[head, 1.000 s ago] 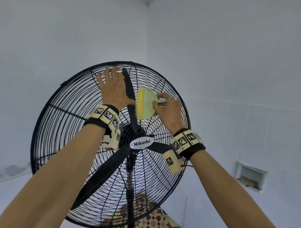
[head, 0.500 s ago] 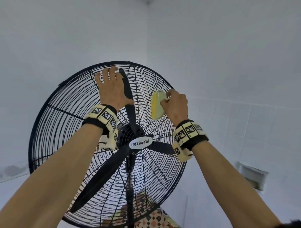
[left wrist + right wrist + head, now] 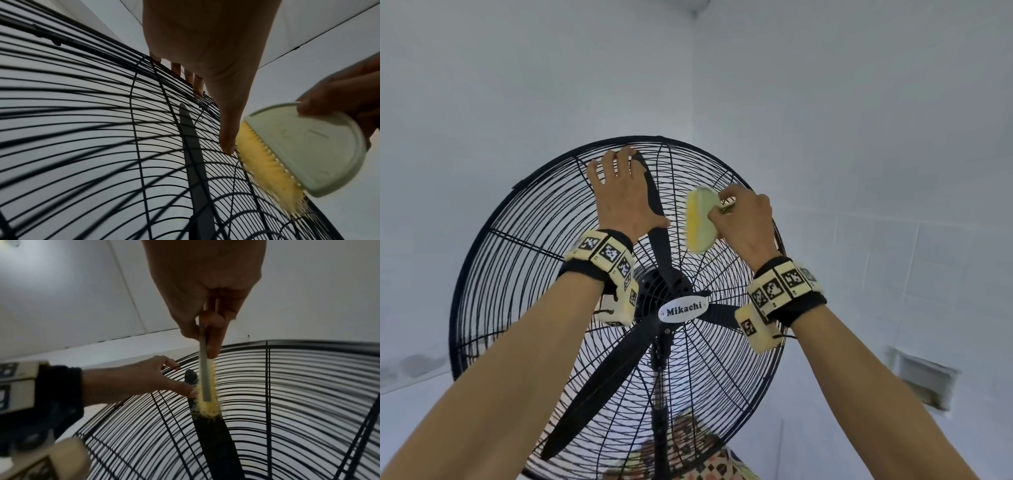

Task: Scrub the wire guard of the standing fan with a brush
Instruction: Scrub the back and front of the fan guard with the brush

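A black standing fan with a round wire guard (image 3: 517, 274) fills the head view. My left hand (image 3: 619, 195) lies on the guard's upper part, its fingertips hooked into the wires near the rim and its thumb (image 3: 228, 129) pressed on the wires. To its right, my right hand (image 3: 746, 219) pinches a pale green brush (image 3: 703, 219) by its back. The yellow bristles (image 3: 265, 170) press against the guard (image 3: 102, 146) beside my left thumb. From the right wrist, the brush (image 3: 205, 382) stands edge-on over a black blade (image 3: 218, 443) behind the wires, with the left hand (image 3: 127, 381) beside it.
A white "Mikachi" badge (image 3: 682, 311) marks the hub, with the black stand pole (image 3: 661, 411) below it. White walls meet in a corner behind the fan. A small recess (image 3: 924, 380) sits in the right wall. A patterned cloth (image 3: 709, 459) shows at the bottom.
The brush swept right across the guard, then came back a little to the left. My left fingertips went from flat to hooked into the wires.
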Action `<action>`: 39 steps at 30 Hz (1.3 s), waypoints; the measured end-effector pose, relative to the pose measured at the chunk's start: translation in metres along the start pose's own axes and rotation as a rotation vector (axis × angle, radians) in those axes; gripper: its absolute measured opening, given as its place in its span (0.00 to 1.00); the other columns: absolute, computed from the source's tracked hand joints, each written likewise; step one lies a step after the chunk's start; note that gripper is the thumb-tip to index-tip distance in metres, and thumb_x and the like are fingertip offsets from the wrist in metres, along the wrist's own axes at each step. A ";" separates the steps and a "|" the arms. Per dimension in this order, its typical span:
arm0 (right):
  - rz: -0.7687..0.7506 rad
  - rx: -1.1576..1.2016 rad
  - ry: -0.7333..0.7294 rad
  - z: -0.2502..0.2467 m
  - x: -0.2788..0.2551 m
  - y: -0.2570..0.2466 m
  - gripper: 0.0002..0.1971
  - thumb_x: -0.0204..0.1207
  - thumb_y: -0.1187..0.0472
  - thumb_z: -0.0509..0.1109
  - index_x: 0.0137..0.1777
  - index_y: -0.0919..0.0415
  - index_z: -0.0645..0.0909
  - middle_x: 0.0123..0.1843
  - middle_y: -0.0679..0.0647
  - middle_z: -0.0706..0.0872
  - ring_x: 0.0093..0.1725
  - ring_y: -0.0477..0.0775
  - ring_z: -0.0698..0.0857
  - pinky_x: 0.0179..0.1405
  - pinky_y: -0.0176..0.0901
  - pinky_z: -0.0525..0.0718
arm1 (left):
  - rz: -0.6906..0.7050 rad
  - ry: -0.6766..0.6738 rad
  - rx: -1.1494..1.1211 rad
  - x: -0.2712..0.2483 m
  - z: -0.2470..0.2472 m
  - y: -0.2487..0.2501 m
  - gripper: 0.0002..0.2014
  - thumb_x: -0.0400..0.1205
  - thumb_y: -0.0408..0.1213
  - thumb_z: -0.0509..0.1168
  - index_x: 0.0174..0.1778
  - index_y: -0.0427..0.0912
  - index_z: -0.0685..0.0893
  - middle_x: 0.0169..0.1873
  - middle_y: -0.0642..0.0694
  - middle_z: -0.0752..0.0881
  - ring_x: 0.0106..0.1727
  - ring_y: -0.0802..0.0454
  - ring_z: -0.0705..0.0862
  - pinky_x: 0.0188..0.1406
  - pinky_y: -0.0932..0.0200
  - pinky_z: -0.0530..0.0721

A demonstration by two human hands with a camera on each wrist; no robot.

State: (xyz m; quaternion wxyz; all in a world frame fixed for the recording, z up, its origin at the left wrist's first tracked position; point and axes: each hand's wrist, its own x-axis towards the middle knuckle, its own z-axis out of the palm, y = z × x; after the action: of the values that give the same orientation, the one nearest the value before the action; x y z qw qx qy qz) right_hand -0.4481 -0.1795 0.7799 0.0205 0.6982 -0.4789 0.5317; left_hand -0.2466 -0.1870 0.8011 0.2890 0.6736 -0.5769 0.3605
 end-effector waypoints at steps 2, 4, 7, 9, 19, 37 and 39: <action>-0.030 0.095 0.017 0.004 0.004 -0.004 0.12 0.80 0.57 0.74 0.61 0.59 0.85 0.48 0.52 0.88 0.44 0.38 0.80 0.36 0.22 0.74 | -0.005 0.000 0.007 0.000 0.000 0.000 0.58 0.60 0.71 0.82 0.79 0.39 0.72 0.86 0.39 0.62 0.86 0.34 0.59 0.86 0.29 0.53; -0.006 0.070 0.010 0.001 0.008 0.000 0.12 0.81 0.59 0.73 0.62 0.62 0.85 0.51 0.55 0.87 0.45 0.44 0.82 0.49 0.28 0.82 | -0.012 0.000 -0.003 0.000 0.000 -0.004 0.57 0.60 0.71 0.82 0.78 0.39 0.72 0.85 0.40 0.63 0.86 0.34 0.59 0.86 0.29 0.53; 0.080 -0.195 -0.057 -0.007 0.016 0.012 0.15 0.84 0.59 0.70 0.66 0.67 0.81 0.62 0.65 0.82 0.62 0.64 0.81 0.54 0.49 0.79 | -0.017 -0.008 -0.012 0.000 0.000 -0.008 0.56 0.60 0.70 0.82 0.78 0.40 0.73 0.85 0.40 0.62 0.86 0.35 0.58 0.86 0.29 0.52; 0.049 -0.142 -0.021 -0.012 0.021 0.012 0.14 0.83 0.58 0.70 0.64 0.66 0.83 0.59 0.63 0.84 0.60 0.63 0.82 0.50 0.45 0.77 | -0.014 -0.006 -0.011 -0.001 0.000 -0.004 0.56 0.59 0.70 0.83 0.77 0.41 0.73 0.85 0.40 0.63 0.86 0.35 0.58 0.86 0.30 0.52; 0.022 -0.165 -0.002 -0.002 0.048 0.004 0.14 0.86 0.64 0.63 0.68 0.69 0.77 0.64 0.67 0.83 0.64 0.66 0.80 0.52 0.48 0.75 | -0.032 -0.021 0.034 0.001 -0.003 0.001 0.56 0.60 0.71 0.82 0.77 0.41 0.73 0.84 0.42 0.63 0.85 0.35 0.59 0.85 0.31 0.53; -0.157 0.311 -0.022 -0.005 0.058 0.007 0.11 0.82 0.56 0.73 0.62 0.58 0.86 0.53 0.53 0.90 0.42 0.33 0.81 0.42 0.19 0.77 | -0.062 -0.006 0.054 0.004 0.000 0.010 0.57 0.56 0.73 0.82 0.76 0.43 0.75 0.84 0.42 0.64 0.85 0.36 0.59 0.86 0.32 0.54; -0.101 0.272 -0.013 -0.002 0.061 0.006 0.11 0.82 0.56 0.73 0.61 0.60 0.86 0.54 0.55 0.90 0.41 0.33 0.78 0.42 0.17 0.74 | -0.060 -0.015 0.065 0.003 -0.001 0.008 0.57 0.56 0.73 0.82 0.76 0.44 0.74 0.83 0.42 0.64 0.85 0.37 0.59 0.86 0.33 0.54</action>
State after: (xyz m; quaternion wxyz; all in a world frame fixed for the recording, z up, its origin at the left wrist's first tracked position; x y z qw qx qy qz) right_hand -0.4553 -0.2209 0.8243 -0.0507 0.7211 -0.3668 0.5855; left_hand -0.2548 -0.1895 0.8043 0.2732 0.7022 -0.5468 0.3651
